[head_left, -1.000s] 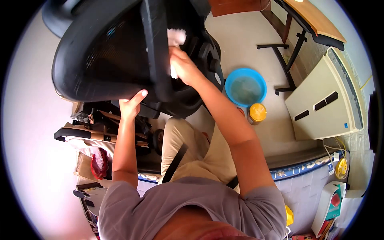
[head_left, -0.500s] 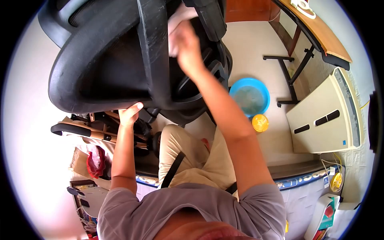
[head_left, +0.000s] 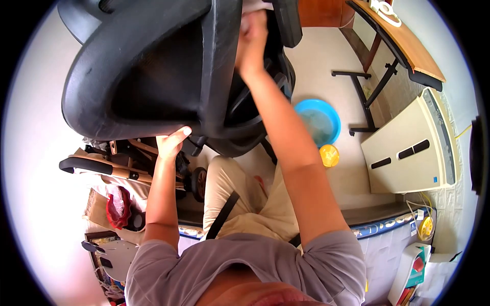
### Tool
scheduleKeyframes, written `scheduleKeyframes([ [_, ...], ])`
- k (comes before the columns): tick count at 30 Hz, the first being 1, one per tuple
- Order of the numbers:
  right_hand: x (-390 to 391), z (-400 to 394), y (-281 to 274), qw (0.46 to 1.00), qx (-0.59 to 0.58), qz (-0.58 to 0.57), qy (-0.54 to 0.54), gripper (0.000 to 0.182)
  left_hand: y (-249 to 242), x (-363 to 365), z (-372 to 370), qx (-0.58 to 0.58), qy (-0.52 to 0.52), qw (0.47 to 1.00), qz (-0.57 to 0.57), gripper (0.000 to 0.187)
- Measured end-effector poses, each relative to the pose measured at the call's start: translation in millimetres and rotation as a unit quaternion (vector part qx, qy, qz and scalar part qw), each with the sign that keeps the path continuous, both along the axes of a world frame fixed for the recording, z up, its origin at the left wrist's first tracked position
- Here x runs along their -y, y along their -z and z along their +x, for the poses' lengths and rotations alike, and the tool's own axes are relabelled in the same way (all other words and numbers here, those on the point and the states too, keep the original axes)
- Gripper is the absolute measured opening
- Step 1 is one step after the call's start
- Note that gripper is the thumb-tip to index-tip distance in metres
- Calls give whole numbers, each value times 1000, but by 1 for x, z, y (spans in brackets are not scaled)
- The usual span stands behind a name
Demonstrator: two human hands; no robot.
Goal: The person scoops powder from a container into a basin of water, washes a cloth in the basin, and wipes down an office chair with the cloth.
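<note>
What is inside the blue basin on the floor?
The blue basin seems to hold some cloudy water, with nothing else visible in it. The right arm covers its left edge, so that part is hidden. A yellow lid lies beside it.
</note>
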State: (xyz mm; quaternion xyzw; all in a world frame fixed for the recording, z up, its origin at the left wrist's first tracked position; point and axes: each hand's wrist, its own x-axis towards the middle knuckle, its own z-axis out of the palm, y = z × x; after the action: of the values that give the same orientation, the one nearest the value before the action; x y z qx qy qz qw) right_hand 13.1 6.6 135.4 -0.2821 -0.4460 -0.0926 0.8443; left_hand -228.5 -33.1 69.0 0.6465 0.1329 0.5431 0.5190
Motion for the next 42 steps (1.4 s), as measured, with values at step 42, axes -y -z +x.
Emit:
scheduleKeyframes([
  [42,-21,-54,95,733,-390,-237,-504,33,26,-41,-32,-28,30,998,36,50],
])
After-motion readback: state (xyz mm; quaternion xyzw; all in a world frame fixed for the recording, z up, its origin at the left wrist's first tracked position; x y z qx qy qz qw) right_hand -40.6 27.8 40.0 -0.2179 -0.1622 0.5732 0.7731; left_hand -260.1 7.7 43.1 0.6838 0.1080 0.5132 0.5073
